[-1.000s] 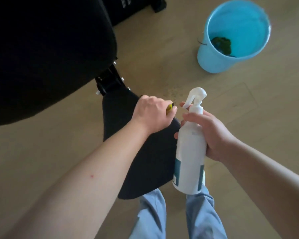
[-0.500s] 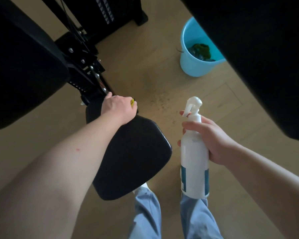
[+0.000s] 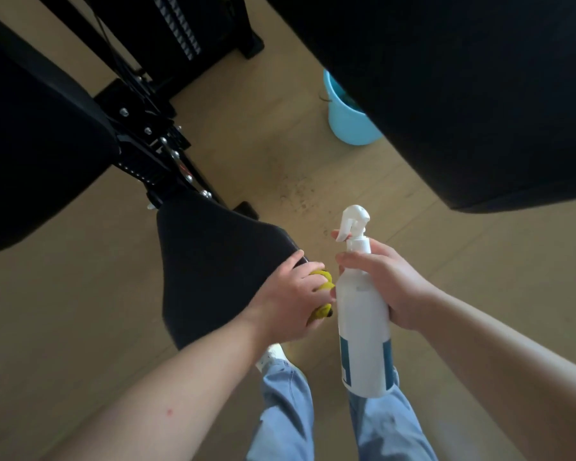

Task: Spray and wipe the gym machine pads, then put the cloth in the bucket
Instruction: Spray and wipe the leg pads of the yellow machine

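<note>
A black seat pad of the gym machine lies below me. My left hand presses a bunched yellow cloth against the pad's near right edge. My right hand grips the neck of a white spray bottle, upright just right of the cloth, nozzle pointing left. A light blue bucket stands on the floor further back, mostly hidden behind a large black pad at the upper right.
Another big black pad fills the left side. The machine's black frame with bolts and a weight stack stand behind the seat. My jeans legs and a white shoe show below on the wooden floor.
My left hand has slid the cloth from the seat pad's far end back to its near right edge, beside the bottle. The view has shifted, so the bucket is now more hidden.
</note>
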A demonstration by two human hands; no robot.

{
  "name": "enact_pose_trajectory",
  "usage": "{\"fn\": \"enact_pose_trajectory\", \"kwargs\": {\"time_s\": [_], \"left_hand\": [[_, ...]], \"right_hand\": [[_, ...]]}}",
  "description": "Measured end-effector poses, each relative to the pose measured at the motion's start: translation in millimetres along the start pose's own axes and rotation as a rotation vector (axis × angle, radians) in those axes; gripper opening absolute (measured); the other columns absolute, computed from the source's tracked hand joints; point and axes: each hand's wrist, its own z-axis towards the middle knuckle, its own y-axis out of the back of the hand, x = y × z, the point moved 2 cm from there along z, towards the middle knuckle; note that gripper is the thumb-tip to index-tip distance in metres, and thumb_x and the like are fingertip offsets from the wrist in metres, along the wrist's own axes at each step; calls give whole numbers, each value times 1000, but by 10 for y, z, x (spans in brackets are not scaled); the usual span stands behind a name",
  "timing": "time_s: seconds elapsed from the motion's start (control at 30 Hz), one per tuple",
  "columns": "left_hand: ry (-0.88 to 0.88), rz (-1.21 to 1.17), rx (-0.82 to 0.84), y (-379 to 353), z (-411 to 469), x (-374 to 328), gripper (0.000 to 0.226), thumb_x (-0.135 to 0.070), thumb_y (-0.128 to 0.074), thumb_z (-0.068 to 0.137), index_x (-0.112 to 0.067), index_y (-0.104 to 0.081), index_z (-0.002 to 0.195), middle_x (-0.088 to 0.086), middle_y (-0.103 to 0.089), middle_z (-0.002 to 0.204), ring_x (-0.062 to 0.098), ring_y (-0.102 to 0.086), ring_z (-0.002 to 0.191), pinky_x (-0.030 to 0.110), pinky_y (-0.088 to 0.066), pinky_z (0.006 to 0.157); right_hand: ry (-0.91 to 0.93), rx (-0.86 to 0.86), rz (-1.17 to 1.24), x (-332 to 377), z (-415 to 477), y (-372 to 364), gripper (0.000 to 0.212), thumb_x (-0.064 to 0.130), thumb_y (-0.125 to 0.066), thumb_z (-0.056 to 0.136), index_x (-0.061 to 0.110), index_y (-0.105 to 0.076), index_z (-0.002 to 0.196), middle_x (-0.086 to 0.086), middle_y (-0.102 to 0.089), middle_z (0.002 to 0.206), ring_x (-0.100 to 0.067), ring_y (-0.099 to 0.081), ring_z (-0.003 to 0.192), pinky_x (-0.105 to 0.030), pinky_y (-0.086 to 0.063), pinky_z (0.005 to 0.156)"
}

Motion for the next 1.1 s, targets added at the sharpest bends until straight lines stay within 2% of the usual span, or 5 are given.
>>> {"fn": "enact_pose_trajectory", "kwargs": {"time_s": [0.07, 0.23, 0.43, 0.6, 1.1], "left_hand": [[-86, 57, 14, 89, 70, 253, 30, -45, -59, 85, -30, -66, 109, -5, -69, 112, 23, -56, 128, 59, -25, 122], [515, -22, -76, 256, 284, 660, 45, -55, -39, 91, -29, -71, 107, -1, -74, 106, 26, -57, 131, 58, -22, 122], [286, 30, -92, 40, 246, 78, 17, -40, -71, 80, -24, -72, 87, -5, -73, 88, 22, -65, 117, 61, -23, 122], [125, 103, -30, -42, -105, -71, 33, -30, -76, 82, -27, -72, 114, -6, -69, 116, 29, -50, 137, 69, -20, 119], [328, 279, -10, -373, -1748, -365, 32, -14, -90, 64, -32, -69, 80, -15, -67, 101, 25, -43, 137, 70, -8, 118]], "right_hand": [[10, 5, -5, -28, -9, 12, 35, 25, -75, 81, 39, -73, 113, -9, -65, 82, -35, -67, 83, -54, -58, 83], [4, -18, -3, -66, 25, 81, 49, 29, -74, 74, 37, -70, 121, -5, -64, 78, -36, -68, 82, -51, -59, 80], [11, -13, 36, -48, -6, -33, 36, 21, -74, 84, 35, -72, 118, -8, -64, 79, -33, -65, 80, -46, -54, 77], [-4, 11, 63, 14, -42, -183, 42, 23, -74, 83, 32, -70, 123, -9, -62, 78, -28, -65, 69, -40, -55, 69], [-75, 186, -278, -113, -88, -909, 32, 21, -68, 95, 36, -65, 123, -7, -69, 73, -30, -72, 75, -49, -62, 75]]}}
